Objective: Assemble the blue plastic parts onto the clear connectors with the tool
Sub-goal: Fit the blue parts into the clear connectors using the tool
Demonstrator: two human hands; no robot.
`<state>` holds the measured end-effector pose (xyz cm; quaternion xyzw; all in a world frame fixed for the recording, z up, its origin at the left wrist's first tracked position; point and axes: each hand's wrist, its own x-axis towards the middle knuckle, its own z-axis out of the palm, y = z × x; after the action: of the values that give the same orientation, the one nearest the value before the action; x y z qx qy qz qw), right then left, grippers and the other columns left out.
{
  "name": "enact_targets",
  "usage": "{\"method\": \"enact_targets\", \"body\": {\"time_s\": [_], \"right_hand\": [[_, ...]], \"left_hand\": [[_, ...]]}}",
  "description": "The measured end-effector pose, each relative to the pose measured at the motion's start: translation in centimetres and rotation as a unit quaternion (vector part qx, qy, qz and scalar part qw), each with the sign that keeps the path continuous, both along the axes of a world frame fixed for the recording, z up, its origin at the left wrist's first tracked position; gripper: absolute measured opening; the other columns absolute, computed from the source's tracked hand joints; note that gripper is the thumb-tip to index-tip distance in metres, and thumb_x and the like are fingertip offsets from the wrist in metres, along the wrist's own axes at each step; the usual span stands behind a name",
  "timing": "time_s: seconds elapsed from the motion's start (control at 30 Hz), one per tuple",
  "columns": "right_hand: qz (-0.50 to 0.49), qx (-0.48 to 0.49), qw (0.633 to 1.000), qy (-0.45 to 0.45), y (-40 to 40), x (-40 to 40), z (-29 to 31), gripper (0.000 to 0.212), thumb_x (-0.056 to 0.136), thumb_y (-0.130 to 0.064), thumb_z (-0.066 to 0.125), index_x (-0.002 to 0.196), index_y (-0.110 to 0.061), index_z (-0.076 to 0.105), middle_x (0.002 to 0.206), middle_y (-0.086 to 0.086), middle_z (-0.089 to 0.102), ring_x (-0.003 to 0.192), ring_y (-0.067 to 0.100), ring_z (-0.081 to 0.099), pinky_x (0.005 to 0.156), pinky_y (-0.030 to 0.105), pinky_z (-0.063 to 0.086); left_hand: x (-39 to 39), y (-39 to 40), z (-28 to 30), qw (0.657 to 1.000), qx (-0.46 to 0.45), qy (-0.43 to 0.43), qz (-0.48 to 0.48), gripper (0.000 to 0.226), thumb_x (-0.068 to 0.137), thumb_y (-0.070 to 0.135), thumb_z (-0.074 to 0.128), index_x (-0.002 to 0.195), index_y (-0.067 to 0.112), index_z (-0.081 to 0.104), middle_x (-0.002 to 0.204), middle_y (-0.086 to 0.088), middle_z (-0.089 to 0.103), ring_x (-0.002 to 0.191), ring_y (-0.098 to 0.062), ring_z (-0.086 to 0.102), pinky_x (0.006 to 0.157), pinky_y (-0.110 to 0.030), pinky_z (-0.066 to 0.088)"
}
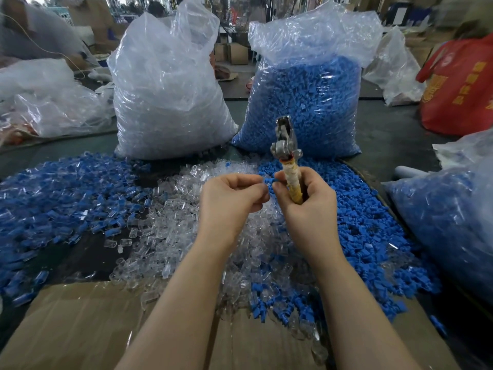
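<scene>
Mating one pair looks to be the step in hand: the left hand [232, 194], fingers curled, pinches something at its fingertips, probably a clear connector, though I cannot make it out. Just right of it, at frame centre, a blue part [267, 182] sits between both hands' fingertips. The right hand [304, 198] grips the tool [286, 153] by its wrapped handle, metal head pointing up. Next, I judge, the pieces need seating together, then pressing with the tool
</scene>
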<state>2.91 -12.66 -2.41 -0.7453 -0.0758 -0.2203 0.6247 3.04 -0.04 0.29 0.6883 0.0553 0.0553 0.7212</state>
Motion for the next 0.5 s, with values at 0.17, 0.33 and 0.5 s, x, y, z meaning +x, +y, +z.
{"method": "enact_targets", "body": {"time_s": [0.17, 0.33, 0.5], "right_hand": [[-0.02, -0.02, 1.0, 0.0, 0.02, -0.03, 0.02, 0.014, 0.088, -0.011, 0.069, 0.087, -0.023, 0.062, 0.077, -0.007, 0.064, 0.063, 0.002, 0.056, 0.056, 0.013, 0.045], [-0.028, -0.012, 1.0, 0.008, 0.06, -0.03, -0.03, 0.014, 0.088, -0.01, 0.068, 0.086, -0.022, 0.062, 0.076, -0.004, 0.063, 0.061, 0.003, 0.053, 0.054, 0.015, 0.044], [-0.036, -0.012, 0.999, 0.009, 0.01, 0.01, -0.03, 0.012, 0.087, -0.01, 0.068, 0.086, -0.021, 0.064, 0.074, -0.004, 0.064, 0.06, 0.001, 0.053, 0.054, 0.012, 0.041]], "left_hand": [[-0.09, -0.14, 0.13, 1.0, 0.002, -0.002, 0.007, 0.011, 0.081, -0.002, 0.074, 0.083, 0.009, 0.073, 0.073, -0.008, 0.075, 0.072, -0.018, 0.074, 0.068, -0.026, 0.06], [-0.22, -0.26, 0.23, 1.0, 0.008, -0.012, 0.015, 0.011, 0.081, -0.001, 0.075, 0.08, 0.01, 0.074, 0.073, -0.007, 0.075, 0.072, -0.019, 0.075, 0.066, -0.026, 0.059], [-0.41, -0.56, 0.16, 0.996, 0.065, -0.051, 0.019, 0.017, 0.08, 0.0, 0.075, 0.076, 0.017, 0.075, 0.07, -0.002, 0.075, 0.07, -0.016, 0.074, 0.067, -0.028, 0.06]]}}
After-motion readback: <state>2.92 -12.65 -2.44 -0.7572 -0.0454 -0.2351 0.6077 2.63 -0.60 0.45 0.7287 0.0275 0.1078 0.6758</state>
